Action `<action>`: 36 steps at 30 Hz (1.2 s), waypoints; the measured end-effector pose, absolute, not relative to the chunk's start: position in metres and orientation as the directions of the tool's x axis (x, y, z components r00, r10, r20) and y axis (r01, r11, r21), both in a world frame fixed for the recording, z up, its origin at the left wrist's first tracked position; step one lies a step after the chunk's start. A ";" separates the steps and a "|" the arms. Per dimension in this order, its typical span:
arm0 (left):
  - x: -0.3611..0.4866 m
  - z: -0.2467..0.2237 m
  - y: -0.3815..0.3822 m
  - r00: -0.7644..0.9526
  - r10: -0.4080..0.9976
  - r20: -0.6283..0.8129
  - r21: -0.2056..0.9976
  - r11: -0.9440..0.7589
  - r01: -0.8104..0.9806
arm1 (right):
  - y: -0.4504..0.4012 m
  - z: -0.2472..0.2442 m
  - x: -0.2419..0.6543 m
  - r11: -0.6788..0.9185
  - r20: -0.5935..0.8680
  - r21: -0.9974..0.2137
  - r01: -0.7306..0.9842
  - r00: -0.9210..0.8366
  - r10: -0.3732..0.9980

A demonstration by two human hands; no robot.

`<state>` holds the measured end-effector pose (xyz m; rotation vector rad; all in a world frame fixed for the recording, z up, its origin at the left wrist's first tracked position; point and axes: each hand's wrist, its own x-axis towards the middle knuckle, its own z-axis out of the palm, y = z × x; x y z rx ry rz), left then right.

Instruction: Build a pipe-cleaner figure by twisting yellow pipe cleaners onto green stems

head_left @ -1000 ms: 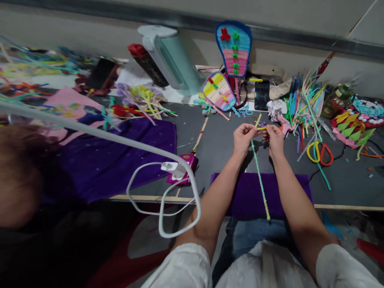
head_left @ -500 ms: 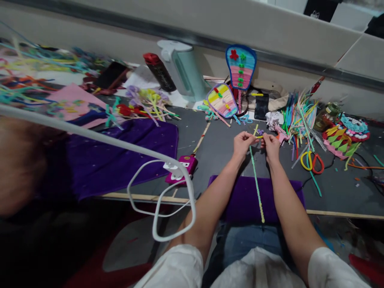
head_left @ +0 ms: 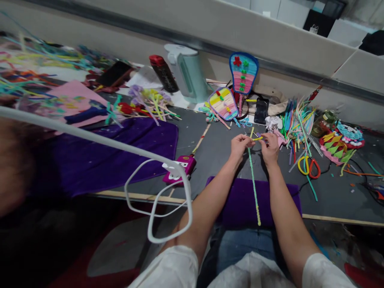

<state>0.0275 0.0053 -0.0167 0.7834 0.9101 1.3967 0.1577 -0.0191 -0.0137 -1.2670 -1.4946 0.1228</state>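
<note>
My left hand (head_left: 240, 146) pinches a long pipe-cleaner stem (head_left: 253, 184), mint green with yellow ends, which hangs down toward my lap. A short yellow pipe cleaner (head_left: 258, 139) runs across between both hands at the stem's upper part. Its other end is in the closed fingertips of my right hand (head_left: 270, 149). Whether it is wrapped around the stem is too small to tell. Beneath my forearms a folded purple cloth (head_left: 243, 200) lies at the table edge. Behind the hands are a small purple piece (head_left: 257, 135) and crumpled white paper (head_left: 273, 122).
Yellow-and-red-handled scissors (head_left: 309, 167) lie right, by a bundle of pipe cleaners (head_left: 297, 120) and a glass jar (head_left: 325, 122). Two fan-shaped pipe-cleaner pieces (head_left: 243, 72) stand behind, near a kettle (head_left: 192, 76). Left are a magenta power strip (head_left: 187, 165), a white bar (head_left: 90, 138) and another person's blurred arm (head_left: 13, 160).
My view has tilted and shifted slightly. The fingers of my right hand have shifted a little on the yellow pipe cleaner. My left hand keeps its grip on the stem.
</note>
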 end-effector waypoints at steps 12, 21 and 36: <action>0.030 -0.021 0.004 -0.003 0.996 -0.091 0.863 0.077 -0.499 | -0.016 -0.024 0.155 0.413 0.702 -0.414 0.811 -0.004 0.712; 0.031 -0.018 0.000 0.000 0.994 -0.105 0.861 0.091 -0.500 | -0.016 -0.027 0.153 0.384 0.726 -0.380 0.842 0.014 0.687; 0.025 -0.020 0.007 -0.042 0.998 -0.055 0.900 0.031 -0.435 | -0.015 -0.018 0.171 0.348 0.623 -0.762 0.547 0.472 0.624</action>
